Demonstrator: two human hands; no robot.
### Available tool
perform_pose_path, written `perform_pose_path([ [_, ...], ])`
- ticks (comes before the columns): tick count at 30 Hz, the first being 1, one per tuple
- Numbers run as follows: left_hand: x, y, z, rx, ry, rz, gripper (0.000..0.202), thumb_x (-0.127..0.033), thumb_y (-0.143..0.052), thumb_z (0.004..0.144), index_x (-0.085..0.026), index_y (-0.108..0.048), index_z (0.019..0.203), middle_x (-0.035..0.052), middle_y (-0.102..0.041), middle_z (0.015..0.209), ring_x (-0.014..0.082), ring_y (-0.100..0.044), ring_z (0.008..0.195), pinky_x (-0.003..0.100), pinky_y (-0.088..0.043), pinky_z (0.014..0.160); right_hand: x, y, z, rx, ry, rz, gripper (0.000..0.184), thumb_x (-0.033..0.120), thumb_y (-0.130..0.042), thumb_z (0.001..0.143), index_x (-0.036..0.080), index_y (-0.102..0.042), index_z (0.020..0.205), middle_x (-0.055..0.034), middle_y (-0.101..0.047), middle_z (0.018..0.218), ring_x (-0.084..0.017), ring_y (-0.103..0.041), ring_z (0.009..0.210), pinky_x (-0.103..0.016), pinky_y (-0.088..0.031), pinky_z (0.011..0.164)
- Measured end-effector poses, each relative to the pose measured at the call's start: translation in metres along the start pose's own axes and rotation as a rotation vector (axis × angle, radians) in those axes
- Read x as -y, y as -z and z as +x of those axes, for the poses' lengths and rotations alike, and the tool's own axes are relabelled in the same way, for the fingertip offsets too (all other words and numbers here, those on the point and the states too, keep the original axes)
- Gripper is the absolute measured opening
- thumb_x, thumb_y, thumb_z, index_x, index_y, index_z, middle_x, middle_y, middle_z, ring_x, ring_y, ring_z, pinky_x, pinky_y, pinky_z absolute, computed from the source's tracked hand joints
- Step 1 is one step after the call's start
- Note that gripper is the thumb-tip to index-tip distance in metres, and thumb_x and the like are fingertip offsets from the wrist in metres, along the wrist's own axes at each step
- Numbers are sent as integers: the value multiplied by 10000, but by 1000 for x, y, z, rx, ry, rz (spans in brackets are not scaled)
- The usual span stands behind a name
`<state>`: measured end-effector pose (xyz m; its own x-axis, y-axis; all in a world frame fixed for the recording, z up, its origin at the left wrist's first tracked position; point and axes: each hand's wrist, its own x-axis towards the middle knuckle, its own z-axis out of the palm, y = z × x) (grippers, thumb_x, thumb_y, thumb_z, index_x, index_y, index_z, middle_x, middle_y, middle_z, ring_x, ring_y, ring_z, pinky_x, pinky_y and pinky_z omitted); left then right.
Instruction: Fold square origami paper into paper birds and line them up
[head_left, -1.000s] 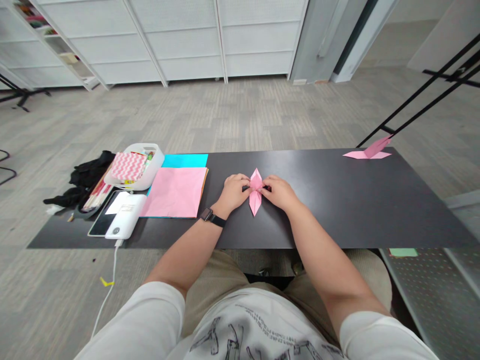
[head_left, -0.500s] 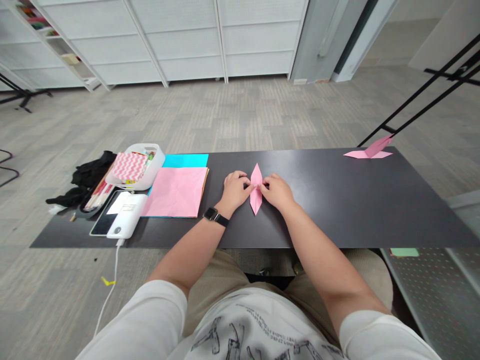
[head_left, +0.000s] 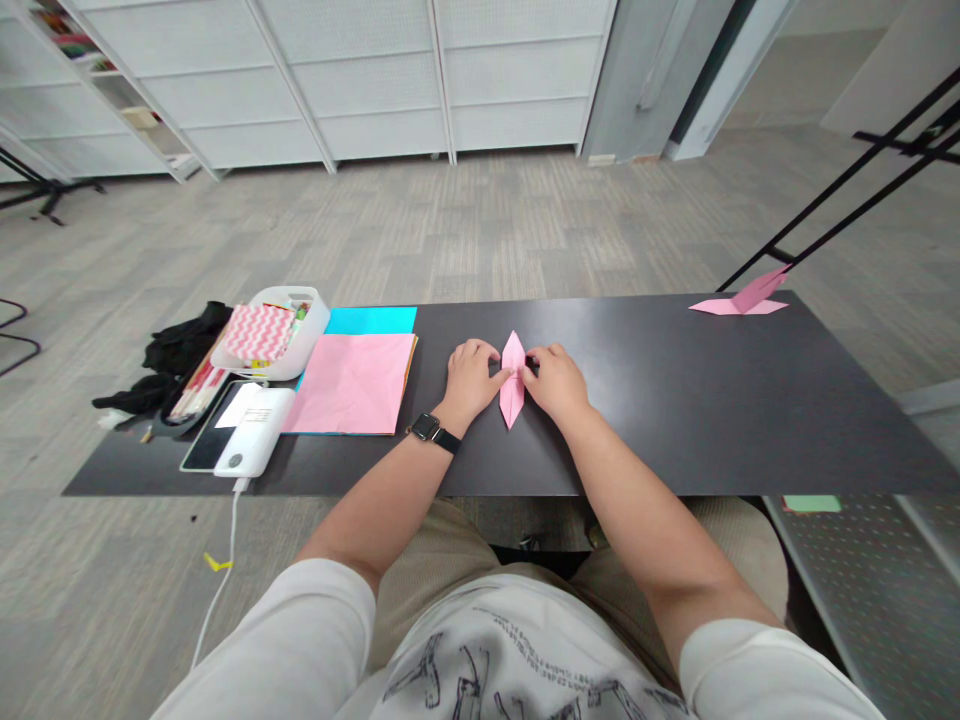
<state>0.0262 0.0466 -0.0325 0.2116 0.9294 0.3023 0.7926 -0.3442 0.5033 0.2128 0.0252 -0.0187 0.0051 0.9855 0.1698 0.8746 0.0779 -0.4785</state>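
A folded pink origami paper, long and pointed at both ends, lies on the dark table between my hands. My left hand grips its left side near the middle, thumb on the paper and fingers curled. From the other side, my right hand pinches the right edge with thumb and forefinger. Parts of the paper's middle are hidden under my thumbs. Another folded pink paper piece, with flat points and a raised flap, stands at the table's far right corner.
Left of my hands lies a stack of square paper, pink sheet uppermost, over a blue sheet. Farther left are a white basket, a phone, a white power bank with a cable, and black cloth.
My hands stay at the pink paper with only slight finger movement. The paper has tilted a little at its far tip, and the camera view has shifted slightly.
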Motion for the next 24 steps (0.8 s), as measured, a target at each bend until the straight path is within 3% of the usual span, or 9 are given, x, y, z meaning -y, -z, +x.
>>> perform_pose_path([
  [5,-1,0,-1,3,-13,10,254,-418,-832,918,-244,-690,1036,101,-669,1201,333,-604,1171,520,-480,1067,-6,-4,6,12,-28,103,226,310,-671,965,217,-785,1136,-133,-687,1182,-284,-683,1073,-425,-535,998],
  [10,-1,0,-1,21,-3,18,331,-407,-842,904,-232,-671,1127,111,-668,1230,339,-600,1205,516,-462,1096,-10,-2,11,55,-71,332,121,259,-717,888,243,-716,1007,-38,-753,1066,-201,-699,921,-376,-550,931],
  [15,1,0,-1,1,7,-20,395,-434,-838,902,-237,-663,1196,120,-686,1264,345,-609,1231,520,-461,1108,-8,-2,10,65,-80,517,292,206,-706,809,256,-652,1092,20,-765,944,-175,-701,834,-351,-543,866],
  [18,3,2,2,-14,18,-97,440,-442,-846,893,-240,-668,1241,115,-704,1269,332,-628,1228,518,-466,1118,-9,-4,12,50,-105,674,368,266,-691,797,249,-620,1158,19,-751,920,-180,-699,839,-362,-549,887],
  [24,1,14,6,4,-64,-530,271,-475,-768,944,-208,-729,932,87,-740,1170,252,-691,1141,423,-510,1101,-7,2,16,47,-79,1113,498,472,-808,743,266,-610,1151,-2,-719,937,-187,-684,853,-360,-571,847],
])
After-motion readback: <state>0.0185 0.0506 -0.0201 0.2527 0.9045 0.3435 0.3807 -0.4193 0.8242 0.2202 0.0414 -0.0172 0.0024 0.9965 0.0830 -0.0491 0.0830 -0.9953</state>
